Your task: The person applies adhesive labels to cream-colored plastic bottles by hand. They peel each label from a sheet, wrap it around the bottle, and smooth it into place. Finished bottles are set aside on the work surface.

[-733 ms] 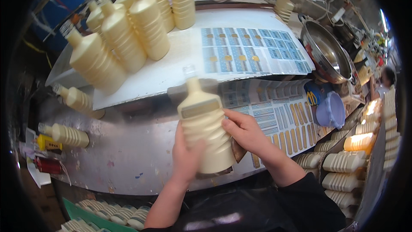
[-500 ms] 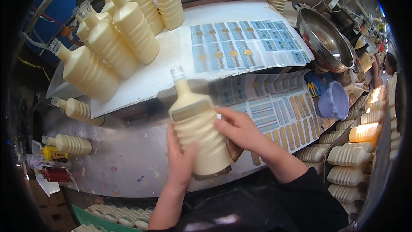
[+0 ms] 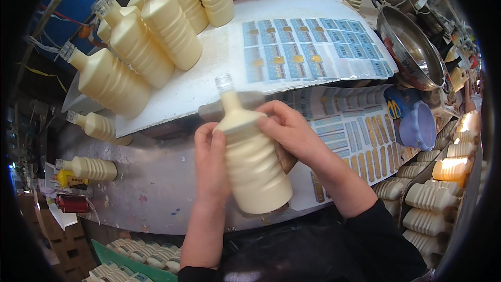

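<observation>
A cream-coloured ribbed bottle (image 3: 255, 177) with a clear threaded neck tilts slightly in front of me over the bench. Across its shoulder runs a narrow greyish label strip (image 3: 241, 131). My left hand (image 3: 211, 159) is closed on the bottle's left side, its thumb at the strip's left end. On the other side my right hand (image 3: 290, 129) is closed at the upper right edge, thumb pressed by the strip's right end and fingers behind. A brown object (image 3: 285, 160), partly hidden, shows under my right hand beside the bottle.
Several similar bottles (image 3: 169, 26) stand on the raised white board (image 3: 219, 62). Sticker sheets (image 3: 292, 47) lie there, and more label sheets (image 3: 360, 141) below. At right are a lilac bucket (image 3: 417, 127), a steel pan (image 3: 409, 47) and stacked bottles (image 3: 430, 198); a green crate (image 3: 112, 253) sits below.
My left hand has slid up the bottle's side, bringing its thumb to the strip's left end. My right hand has shifted slightly up towards the shoulder. The whole view has shifted a little.
</observation>
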Demonstrator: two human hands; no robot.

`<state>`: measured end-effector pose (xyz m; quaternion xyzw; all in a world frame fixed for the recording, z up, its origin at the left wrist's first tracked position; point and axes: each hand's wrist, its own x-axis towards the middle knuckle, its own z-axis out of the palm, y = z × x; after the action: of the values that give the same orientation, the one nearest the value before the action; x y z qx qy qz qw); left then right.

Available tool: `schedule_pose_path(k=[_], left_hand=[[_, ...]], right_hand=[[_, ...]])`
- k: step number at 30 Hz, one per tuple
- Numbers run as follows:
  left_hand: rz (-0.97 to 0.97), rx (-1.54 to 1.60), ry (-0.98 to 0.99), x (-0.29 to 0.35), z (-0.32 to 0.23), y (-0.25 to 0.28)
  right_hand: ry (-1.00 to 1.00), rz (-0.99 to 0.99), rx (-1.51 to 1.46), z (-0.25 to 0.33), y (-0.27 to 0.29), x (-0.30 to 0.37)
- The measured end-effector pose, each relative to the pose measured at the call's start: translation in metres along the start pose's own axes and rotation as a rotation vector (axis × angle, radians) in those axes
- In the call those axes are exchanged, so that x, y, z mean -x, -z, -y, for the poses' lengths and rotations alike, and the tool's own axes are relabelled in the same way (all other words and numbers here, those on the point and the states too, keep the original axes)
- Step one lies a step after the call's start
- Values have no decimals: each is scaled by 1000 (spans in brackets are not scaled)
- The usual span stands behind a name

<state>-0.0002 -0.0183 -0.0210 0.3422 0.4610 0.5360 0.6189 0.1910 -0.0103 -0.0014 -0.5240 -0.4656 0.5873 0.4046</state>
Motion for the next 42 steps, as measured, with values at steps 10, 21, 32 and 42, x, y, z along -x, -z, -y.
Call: schedule_pose_path(k=[10, 21, 32, 42], left_hand=[[29, 89, 13, -2, 5, 4], [88, -47, -40, 0, 3, 4], [-62, -144, -77, 4, -3, 5], [10, -557, -216, -2, -4, -4]], right_hand=[[-9, -1, -175, -11, -2, -2], [-12, -16, -114, -8, -3, 1], [144, -87, -235, 12, 25, 2], [505, -316, 655, 53, -48, -5]])
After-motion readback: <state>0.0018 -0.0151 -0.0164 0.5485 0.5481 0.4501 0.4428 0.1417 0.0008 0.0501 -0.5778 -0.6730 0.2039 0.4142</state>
